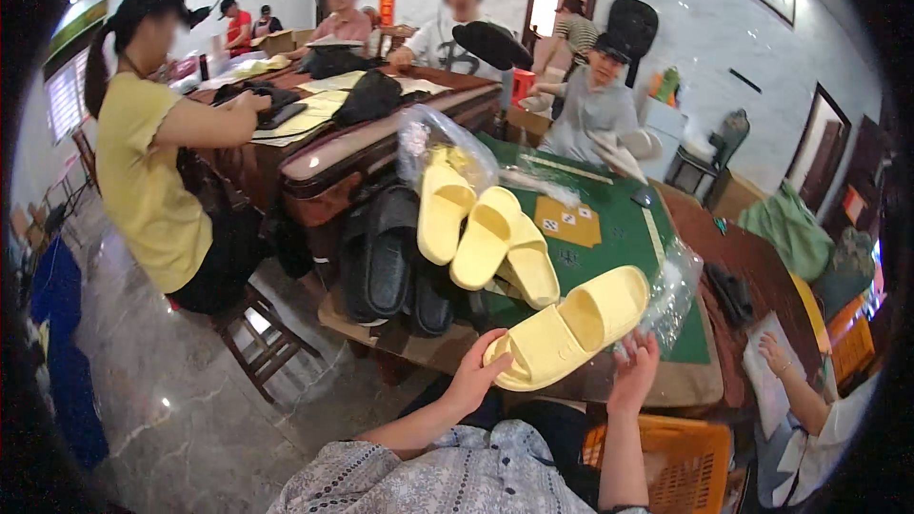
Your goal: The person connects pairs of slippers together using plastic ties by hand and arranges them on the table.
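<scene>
In front of me a pale yellow slipper [562, 328] is tilted, its toe end up to the right. My left hand [484, 373] grips its lower left end, thumb on top. Palm up, my right hand [635, 371] is just below the slipper's right end, fingers apart. Its fingertips overlap the edge of a clear plastic bag [674, 297]; whether they touch it I cannot tell. Beyond the held slipper, several more yellow slippers [487, 240] lie overlapping. Black slippers [388, 271] are stacked left of them.
A green-topped table [614, 228] carries an orange card [568, 221] and more plastic. An orange crate [681, 462] stands by my right forearm. At left a person in yellow [152, 171] sits on a wooden stool [262, 338]. Another person's hand [776, 354] is at right.
</scene>
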Action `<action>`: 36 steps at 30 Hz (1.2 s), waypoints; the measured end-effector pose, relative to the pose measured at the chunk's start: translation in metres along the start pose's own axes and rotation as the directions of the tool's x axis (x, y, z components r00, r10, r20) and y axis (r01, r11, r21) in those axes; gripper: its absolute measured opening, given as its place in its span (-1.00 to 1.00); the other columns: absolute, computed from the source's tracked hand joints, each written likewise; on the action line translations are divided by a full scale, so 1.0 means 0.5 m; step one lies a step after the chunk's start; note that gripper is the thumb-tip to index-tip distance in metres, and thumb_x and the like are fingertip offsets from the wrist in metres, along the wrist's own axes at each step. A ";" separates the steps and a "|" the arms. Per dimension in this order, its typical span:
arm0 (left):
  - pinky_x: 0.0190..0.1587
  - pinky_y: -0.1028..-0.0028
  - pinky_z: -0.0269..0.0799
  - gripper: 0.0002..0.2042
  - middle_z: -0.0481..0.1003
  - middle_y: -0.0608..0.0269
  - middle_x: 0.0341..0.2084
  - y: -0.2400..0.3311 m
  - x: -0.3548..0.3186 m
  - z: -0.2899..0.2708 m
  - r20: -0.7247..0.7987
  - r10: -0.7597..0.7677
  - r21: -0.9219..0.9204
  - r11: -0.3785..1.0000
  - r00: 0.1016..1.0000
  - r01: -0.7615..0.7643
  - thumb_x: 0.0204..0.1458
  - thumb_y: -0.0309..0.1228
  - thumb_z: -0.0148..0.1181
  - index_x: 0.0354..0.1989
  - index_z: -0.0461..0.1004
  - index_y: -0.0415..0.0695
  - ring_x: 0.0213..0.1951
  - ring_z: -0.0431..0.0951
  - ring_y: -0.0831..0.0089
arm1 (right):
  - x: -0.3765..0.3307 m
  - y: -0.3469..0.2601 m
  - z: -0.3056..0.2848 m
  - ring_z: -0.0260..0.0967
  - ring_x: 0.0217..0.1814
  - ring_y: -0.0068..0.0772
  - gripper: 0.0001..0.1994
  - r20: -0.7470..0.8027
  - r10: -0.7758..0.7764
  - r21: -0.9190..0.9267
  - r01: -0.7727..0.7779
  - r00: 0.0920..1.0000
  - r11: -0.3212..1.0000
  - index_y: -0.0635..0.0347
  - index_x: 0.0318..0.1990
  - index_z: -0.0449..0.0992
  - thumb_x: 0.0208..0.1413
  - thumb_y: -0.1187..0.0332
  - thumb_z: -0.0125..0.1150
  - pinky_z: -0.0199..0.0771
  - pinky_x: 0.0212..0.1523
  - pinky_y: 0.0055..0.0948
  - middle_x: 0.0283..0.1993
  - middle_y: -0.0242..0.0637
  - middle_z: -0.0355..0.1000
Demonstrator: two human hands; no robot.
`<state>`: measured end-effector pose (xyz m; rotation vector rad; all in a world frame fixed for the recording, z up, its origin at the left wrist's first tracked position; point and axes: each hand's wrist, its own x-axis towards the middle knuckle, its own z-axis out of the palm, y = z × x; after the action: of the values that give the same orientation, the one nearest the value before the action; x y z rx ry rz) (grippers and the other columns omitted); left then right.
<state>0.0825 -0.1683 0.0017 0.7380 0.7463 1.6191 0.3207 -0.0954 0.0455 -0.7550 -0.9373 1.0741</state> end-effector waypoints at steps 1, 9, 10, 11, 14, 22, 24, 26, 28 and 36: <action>0.04 0.51 0.39 -0.55 0.40 0.24 -0.01 -0.001 0.007 -0.010 -0.012 0.019 -0.007 1.000 1.000 -0.019 0.15 -0.49 0.14 0.21 0.22 -0.19 0.01 0.42 0.50 | -0.006 -0.009 0.014 0.21 0.15 -0.35 -0.42 -0.018 -0.120 -0.088 0.118 0.993 0.989 0.17 0.30 0.13 0.08 0.43 0.08 0.32 0.07 -0.38 0.23 -0.27 0.20; 0.06 0.50 0.34 -0.49 0.43 0.22 -0.04 -0.018 -0.003 0.008 0.084 0.224 0.361 0.901 0.971 -0.239 0.03 -0.53 0.27 0.17 0.26 -0.22 0.00 0.41 0.52 | -0.031 0.041 0.029 0.17 0.22 -0.20 -0.31 0.365 -0.324 -0.801 0.472 0.873 0.368 0.19 0.25 0.19 -0.07 0.40 0.38 0.28 0.14 -0.31 0.27 -0.15 0.11; 0.06 0.50 0.34 -0.49 0.43 0.22 -0.04 -0.010 -0.003 0.011 0.088 0.224 0.355 0.904 0.971 -0.241 0.03 -0.53 0.27 0.17 0.26 -0.22 0.00 0.41 0.52 | -0.024 0.049 0.015 0.20 0.15 -0.24 -0.33 0.243 -0.250 -0.736 0.346 0.937 0.582 0.19 0.23 0.21 -0.06 0.41 0.37 0.31 0.09 -0.34 0.22 -0.17 0.13; 0.06 0.50 0.36 -0.47 0.43 0.23 -0.03 -0.003 -0.003 0.011 0.123 0.216 0.381 0.891 0.969 -0.247 0.02 -0.52 0.28 0.19 0.24 -0.22 0.00 0.41 0.53 | -0.016 0.051 0.004 0.23 0.08 -0.29 -0.36 0.135 -0.146 -0.622 0.199 0.980 0.758 0.19 0.22 0.23 -0.06 0.42 0.36 0.34 0.05 -0.37 0.17 -0.18 0.16; 0.06 0.50 0.37 -0.43 0.44 0.25 -0.03 0.031 -0.016 0.017 0.163 0.173 0.405 0.886 0.971 -0.226 0.01 -0.52 0.29 0.22 0.24 -0.21 0.00 0.42 0.56 | -0.019 0.002 0.026 0.26 -0.06 -0.33 -0.47 0.123 -0.224 -0.676 0.247 0.967 0.695 0.20 0.14 0.29 -0.05 0.50 0.24 0.37 -0.05 -0.42 0.10 -0.23 0.20; 0.11 0.46 0.31 -0.51 0.40 0.20 0.03 0.045 -0.022 0.001 0.271 0.146 0.455 0.852 0.952 -0.260 0.06 -0.53 0.18 0.21 0.25 -0.18 0.06 0.37 0.50 | 0.017 -0.030 -0.014 0.32 -0.05 -0.14 -0.62 0.276 -0.576 -0.816 0.504 0.770 0.283 0.31 -0.02 0.40 -0.08 0.59 0.08 0.35 0.00 -0.28 -0.06 -0.12 0.37; 0.12 0.45 0.31 -0.52 0.40 0.22 0.03 0.060 0.000 -0.040 0.313 0.156 0.513 0.803 0.937 -0.305 0.02 -0.62 0.12 0.18 0.29 -0.18 0.07 0.38 0.49 | 0.043 -0.073 -0.049 0.33 0.01 -0.08 -0.65 0.106 -0.601 -0.863 0.373 0.792 0.340 0.31 0.02 0.42 0.02 0.55 0.04 0.34 0.01 -0.27 -0.01 -0.08 0.38; 0.12 0.45 0.33 -0.50 0.41 0.24 0.01 0.108 0.011 -0.054 0.307 0.016 0.403 0.903 0.952 -0.145 -0.05 -0.67 0.11 0.15 0.32 -0.16 0.05 0.40 0.48 | 0.083 -0.083 -0.145 0.33 0.03 -0.10 -0.63 0.150 -0.640 -0.872 0.406 0.753 0.273 0.28 0.05 0.44 0.04 0.57 0.03 0.35 0.00 -0.30 -0.01 -0.10 0.38; 0.06 0.46 0.39 -0.41 0.44 0.18 -0.04 0.147 0.032 -0.061 0.246 0.012 0.386 0.916 0.969 -0.109 -0.06 -0.66 0.16 0.22 0.21 -0.16 0.00 0.45 0.47 | 0.075 -0.100 -0.143 0.32 0.04 -0.09 -0.61 0.168 -0.680 -0.892 0.403 0.714 0.203 0.23 0.07 0.45 0.03 0.59 0.03 0.35 0.01 -0.29 -0.01 -0.11 0.39; -0.09 0.42 0.45 -0.64 0.58 0.15 -0.25 0.118 0.209 -0.027 0.233 0.106 0.752 0.610 0.967 -0.248 -0.04 -0.31 0.33 -0.08 0.52 -0.21 -0.20 0.57 0.41 | 0.010 -0.032 -0.031 0.37 0.00 -0.21 -0.53 0.609 -0.428 -0.719 0.692 0.668 0.058 0.00 -0.08 0.58 -0.21 0.68 0.12 0.43 -0.04 -0.28 -0.07 -0.34 0.48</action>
<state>0.0211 -0.0753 0.0479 1.6062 1.3132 1.3323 0.3421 -0.0965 0.0542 -1.0245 -1.9469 -0.3031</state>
